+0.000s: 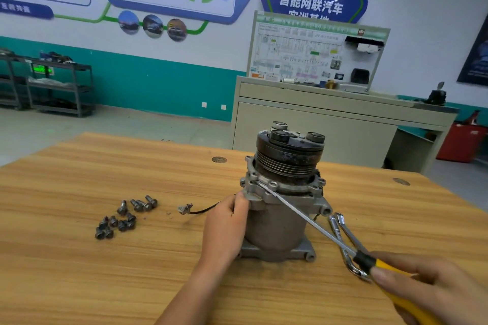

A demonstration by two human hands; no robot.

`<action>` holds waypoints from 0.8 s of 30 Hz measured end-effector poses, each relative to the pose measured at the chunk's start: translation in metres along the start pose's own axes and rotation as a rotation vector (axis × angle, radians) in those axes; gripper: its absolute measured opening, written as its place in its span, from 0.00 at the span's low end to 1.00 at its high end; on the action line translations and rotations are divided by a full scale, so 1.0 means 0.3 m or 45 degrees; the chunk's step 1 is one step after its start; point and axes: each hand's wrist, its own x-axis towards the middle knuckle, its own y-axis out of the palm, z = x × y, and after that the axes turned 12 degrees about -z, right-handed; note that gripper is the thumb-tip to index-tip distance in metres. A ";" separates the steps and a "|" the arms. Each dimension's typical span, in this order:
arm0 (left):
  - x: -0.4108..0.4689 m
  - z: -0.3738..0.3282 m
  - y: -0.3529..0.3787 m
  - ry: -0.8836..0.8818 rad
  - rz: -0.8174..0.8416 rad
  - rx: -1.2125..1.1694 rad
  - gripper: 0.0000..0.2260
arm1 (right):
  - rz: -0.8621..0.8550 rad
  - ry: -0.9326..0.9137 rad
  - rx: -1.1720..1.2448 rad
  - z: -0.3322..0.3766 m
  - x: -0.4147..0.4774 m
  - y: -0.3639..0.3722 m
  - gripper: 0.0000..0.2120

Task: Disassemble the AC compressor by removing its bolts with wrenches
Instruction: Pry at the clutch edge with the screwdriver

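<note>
The AC compressor [281, 221] stands upright on the wooden table [79, 258], its black pulley on top. My left hand [224, 221] grips the left side of its grey body, thumb up by the flange. My right hand [433, 285] holds a screwdriver [311, 227] by its yellow handle; the long shaft slants up-left and its tip sits at the seam under the front flange. Two wrenches [346, 240] lie on the table right of the compressor, partly under the screwdriver. Several removed bolts [124, 216] lie in a loose group to the left.
A black wire with a small connector [184, 209] trails from the compressor toward the bolts. Beyond the table's far edge stand a beige training cabinet [317, 124], a red bin [460, 142] and grey shelving [52, 84] by the wall.
</note>
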 end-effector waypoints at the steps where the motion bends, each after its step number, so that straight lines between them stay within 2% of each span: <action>1: 0.003 0.000 0.003 -0.010 -0.005 0.002 0.16 | -0.032 -0.001 0.015 -0.005 -0.003 0.011 0.19; 6: 0.031 -0.011 0.022 -0.061 0.032 -0.010 0.15 | -0.199 -0.038 0.063 -0.047 -0.037 0.080 0.07; 9: 0.038 -0.018 0.030 -0.074 0.062 -0.045 0.15 | -0.222 -0.034 0.083 -0.061 -0.059 0.104 0.02; 13: 0.051 -0.024 0.025 -0.132 0.153 -0.039 0.14 | -0.174 0.004 0.056 -0.033 -0.070 0.095 0.03; 19: 0.059 0.004 0.028 -0.306 0.224 -0.124 0.12 | -0.151 -0.135 -0.104 0.046 -0.033 -0.016 0.04; 24: 0.071 0.008 0.047 -0.372 0.248 -0.124 0.14 | -0.109 0.003 0.022 0.005 -0.035 0.078 0.06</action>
